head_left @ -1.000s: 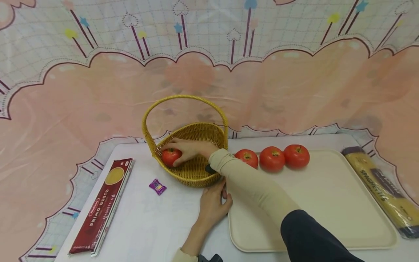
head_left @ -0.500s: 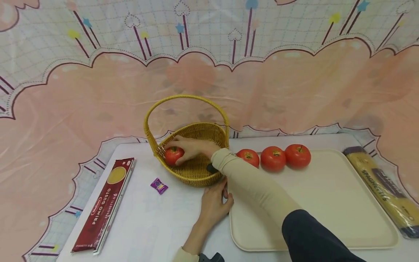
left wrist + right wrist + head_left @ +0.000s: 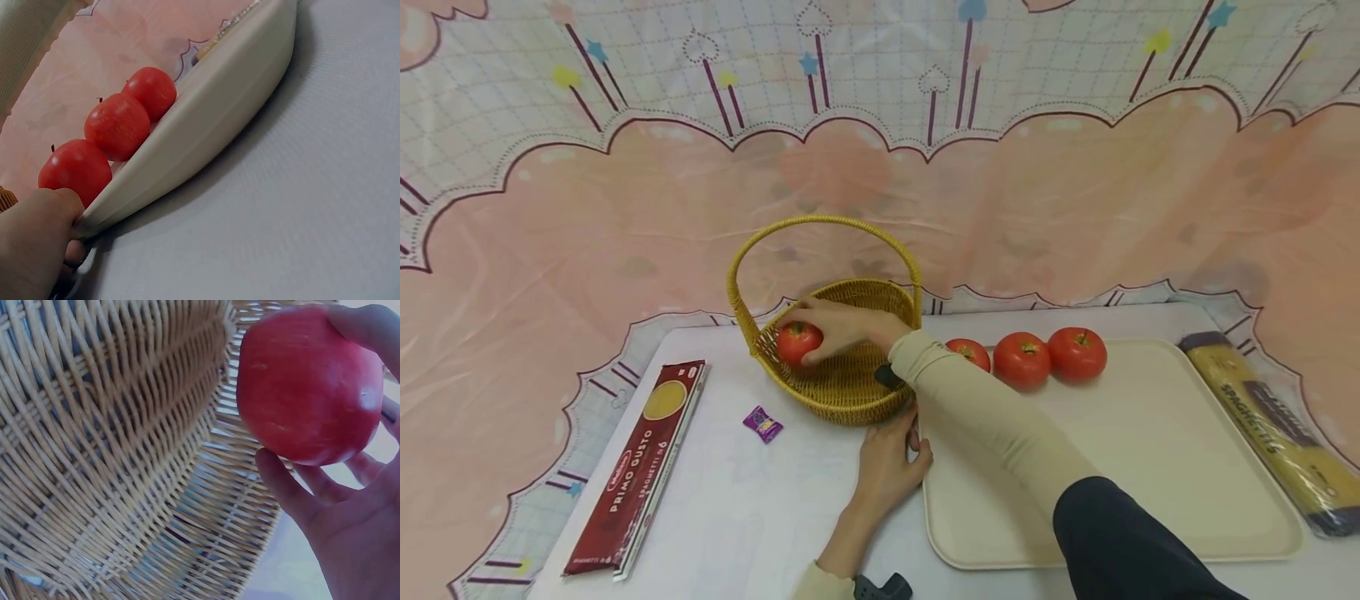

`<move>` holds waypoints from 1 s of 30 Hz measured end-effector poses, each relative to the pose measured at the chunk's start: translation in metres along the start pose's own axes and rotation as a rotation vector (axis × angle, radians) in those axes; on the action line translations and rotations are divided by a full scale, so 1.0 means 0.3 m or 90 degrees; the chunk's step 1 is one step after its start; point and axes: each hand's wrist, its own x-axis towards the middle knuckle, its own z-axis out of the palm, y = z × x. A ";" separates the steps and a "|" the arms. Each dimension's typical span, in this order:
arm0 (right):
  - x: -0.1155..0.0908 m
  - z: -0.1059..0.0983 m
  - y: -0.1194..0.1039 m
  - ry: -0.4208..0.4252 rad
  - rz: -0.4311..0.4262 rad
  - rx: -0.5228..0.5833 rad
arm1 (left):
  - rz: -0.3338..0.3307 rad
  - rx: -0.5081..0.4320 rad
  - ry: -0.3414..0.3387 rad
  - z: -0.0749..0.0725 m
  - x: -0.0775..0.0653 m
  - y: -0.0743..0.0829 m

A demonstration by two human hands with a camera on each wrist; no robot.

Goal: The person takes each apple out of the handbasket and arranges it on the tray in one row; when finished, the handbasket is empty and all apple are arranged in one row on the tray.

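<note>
My right hand (image 3: 833, 325) grips a red apple (image 3: 798, 342) at the left end of the yellow wicker basket (image 3: 850, 410). In the right wrist view, thumb and fingers spread around that apple (image 3: 306, 387), which is raised off the woven basket floor (image 3: 206, 506). My left hand (image 3: 889, 462) is at the near left edge of the cream tray (image 3: 1000, 550), just below the basket. The left wrist view has its thumb side over the rim of the tray (image 3: 206, 131) and a fingertip below. Several red apples (image 3: 1022, 360) sit in a row along the tray's back edge.
A red spaghetti pack (image 3: 636, 475) lies at the table's left side. Between it and the basket lies a small purple wrapped candy (image 3: 763, 424). A yellow spaghetti bag (image 3: 1270, 425) runs along the tray's right edge. The basket's tall handle (image 3: 823, 220) arches over my right hand.
My right hand has lifted the apple slightly upward within the basket. The left hand stays at the tray's edge.
</note>
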 end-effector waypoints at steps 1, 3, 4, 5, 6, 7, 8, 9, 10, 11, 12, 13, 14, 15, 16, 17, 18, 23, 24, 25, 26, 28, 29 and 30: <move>-0.004 -0.004 -0.001 0.001 -0.002 -0.007 | -0.002 -0.001 -0.002 0.001 0.000 0.001; -0.011 -0.012 -0.004 0.005 -0.007 -0.018 | -0.004 -0.004 -0.004 0.001 0.000 0.002; -0.015 -0.016 -0.006 0.007 -0.009 -0.023 | -0.005 -0.006 -0.006 0.001 0.000 0.004; -0.019 -0.019 -0.009 0.010 -0.010 -0.022 | -0.006 -0.008 -0.007 0.000 0.000 0.005; -0.023 -0.022 -0.012 0.012 -0.013 -0.022 | -0.006 -0.009 -0.008 0.001 0.000 0.004; -0.027 -0.025 -0.016 0.014 -0.018 -0.024 | -0.006 -0.009 -0.007 0.002 -0.001 0.003; -0.031 -0.028 -0.020 0.016 -0.022 -0.025 | -0.006 -0.010 -0.006 0.003 -0.001 0.002; -0.034 -0.030 -0.025 0.020 -0.026 -0.026 | -0.006 -0.009 -0.004 0.004 -0.002 0.001; -0.038 -0.032 -0.029 0.024 -0.031 -0.029 | -0.006 -0.009 -0.003 0.004 -0.002 -0.001; -0.042 -0.034 -0.034 0.027 -0.035 -0.031 | -0.005 -0.007 -0.002 0.004 -0.002 -0.002; -0.046 -0.035 -0.038 0.030 -0.039 -0.039 | -0.004 -0.006 -0.001 0.004 -0.003 -0.003; -0.050 -0.037 -0.041 0.034 -0.042 -0.043 | -0.002 -0.004 0.003 0.005 -0.003 -0.005; -0.054 -0.038 -0.044 0.038 -0.042 -0.043 | 0.000 -0.003 0.006 0.005 -0.004 -0.006; -0.059 -0.039 -0.046 0.042 -0.044 -0.044 | 0.002 -0.003 0.010 0.006 -0.005 -0.007; -0.065 -0.040 -0.047 0.046 -0.045 -0.043 | 0.005 -0.003 0.012 0.007 -0.005 -0.007; -0.071 -0.042 -0.048 0.049 -0.046 -0.042 | 0.006 -0.003 0.014 0.009 -0.006 -0.007; -0.077 -0.044 -0.048 0.054 -0.048 -0.041 | 0.008 -0.002 0.016 0.010 -0.006 -0.007; -0.110 -0.051 -0.048 0.071 -0.049 -0.037 | 0.004 -0.003 0.013 0.008 -0.007 -0.007; -0.116 -0.052 -0.048 0.074 -0.046 -0.037 | 0.004 -0.002 0.013 0.007 -0.007 -0.006; -0.123 -0.052 -0.047 0.076 -0.043 -0.039 | 0.004 -0.002 0.012 0.007 -0.006 -0.007; -0.129 -0.053 -0.046 0.080 -0.042 -0.039 | 0.005 -0.001 0.012 0.006 -0.005 -0.007; -0.141 -0.056 -0.044 0.085 -0.037 -0.043 | 0.006 0.004 0.013 0.007 -0.004 -0.008; -0.148 -0.056 -0.043 0.087 -0.033 -0.042 | 0.006 0.005 0.012 0.007 -0.003 -0.007; -0.153 -0.057 -0.041 0.091 -0.030 -0.046 | 0.004 0.004 0.009 0.008 -0.002 -0.007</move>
